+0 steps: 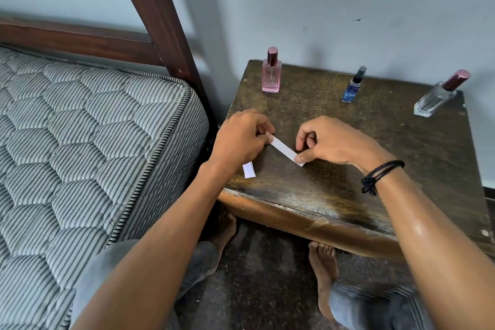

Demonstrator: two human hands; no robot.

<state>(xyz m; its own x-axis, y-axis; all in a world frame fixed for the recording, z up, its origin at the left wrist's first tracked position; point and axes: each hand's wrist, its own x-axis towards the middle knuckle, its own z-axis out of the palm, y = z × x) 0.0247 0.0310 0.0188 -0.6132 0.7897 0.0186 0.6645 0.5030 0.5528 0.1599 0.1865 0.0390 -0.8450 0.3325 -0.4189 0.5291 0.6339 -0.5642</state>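
Paper strip (pixel 284 148) low over the table (pixel 388 169), long axis slanting far-left to near-right | left grip (pixel 241 139) pinches its far-left end, fingers curled | right grip (pixel 332 142) pinches its near-right end | neither grip nearer

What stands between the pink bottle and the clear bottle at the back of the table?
The head view shows a small blue bottle with a black cap between the pink bottle and the clear bottle, touching neither.
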